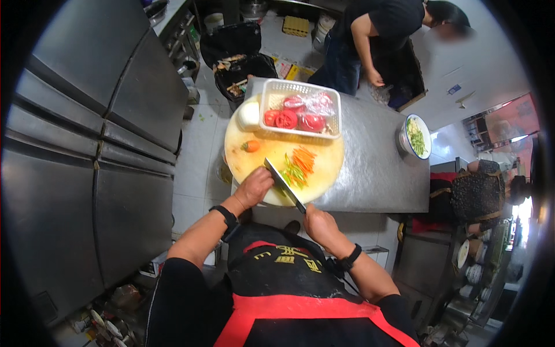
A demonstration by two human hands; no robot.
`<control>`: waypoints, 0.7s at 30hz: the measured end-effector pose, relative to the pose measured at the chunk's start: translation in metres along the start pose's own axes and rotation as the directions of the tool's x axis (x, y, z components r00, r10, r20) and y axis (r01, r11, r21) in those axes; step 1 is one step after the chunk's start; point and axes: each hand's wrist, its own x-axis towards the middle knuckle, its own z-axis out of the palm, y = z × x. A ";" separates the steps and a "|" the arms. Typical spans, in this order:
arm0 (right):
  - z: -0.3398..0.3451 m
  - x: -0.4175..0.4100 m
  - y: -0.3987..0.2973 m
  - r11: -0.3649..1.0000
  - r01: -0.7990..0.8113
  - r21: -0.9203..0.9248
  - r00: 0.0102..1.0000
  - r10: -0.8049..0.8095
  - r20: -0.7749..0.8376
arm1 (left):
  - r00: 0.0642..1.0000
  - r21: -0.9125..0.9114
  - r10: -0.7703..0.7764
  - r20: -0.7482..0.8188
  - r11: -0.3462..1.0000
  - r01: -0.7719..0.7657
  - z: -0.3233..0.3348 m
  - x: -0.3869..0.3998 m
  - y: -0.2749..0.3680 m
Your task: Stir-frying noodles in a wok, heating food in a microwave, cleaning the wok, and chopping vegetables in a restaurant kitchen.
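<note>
My right hand point(321, 226) grips the handle of a kitchen knife point(285, 186), its blade slanting up and left across the near part of a round cutting board point(327, 173). Against the blade's left side are the curled fingers of my left hand point(256, 187); whatever lies beneath them is hidden. Just right of the blade are green vegetable strips point(287, 167), probably pepper, touching a heap of carrot shreds point(305, 158). A carrot stub point(250, 145) lies farther left. At the board's far side, a white plastic basket point(299, 133) holds whole and cut tomatoes point(286, 119), partly under clear plastic.
A white rounded vegetable point(249, 116) rests beside the basket. The steel table point(368, 173) carries a bowl of shredded greens point(416, 138) at right. Beyond stand a black-lined bin point(236, 71) and a bending person point(368, 39). Steel cabinets point(130, 208) line the left; another person point(477, 191) is at right.
</note>
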 end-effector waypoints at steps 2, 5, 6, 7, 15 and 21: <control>-0.003 0.004 0.001 0.999 -0.023 -0.024 0.998 0.024 0.053 | 0.998 -0.041 0.015 -0.060 0.999 -0.018 -0.001 0.005 0.003; -0.027 0.009 -0.022 0.999 0.019 -0.033 0.999 -0.018 0.049 | 0.999 0.037 -0.029 -0.016 0.999 0.029 -0.005 -0.005 0.001; -0.016 0.010 -0.016 0.999 0.014 -0.035 0.999 -0.013 0.043 | 1.000 0.035 -0.020 -0.017 0.999 0.021 -0.005 -0.001 0.000; 0.007 0.007 -0.006 1.000 0.008 -0.009 0.999 -0.008 0.034 | 0.999 0.030 -0.021 -0.037 0.999 0.022 -0.004 -0.001 0.004; 0.001 0.009 0.003 0.998 -0.052 0.029 0.997 0.050 0.055 | 0.991 0.116 -0.108 -0.078 0.986 0.117 -0.015 0.006 0.018; -0.022 0.013 -0.028 0.999 -0.028 -0.028 0.998 0.029 0.060 | 0.996 0.131 -0.086 0.025 0.988 0.082 -0.016 -0.002 -0.001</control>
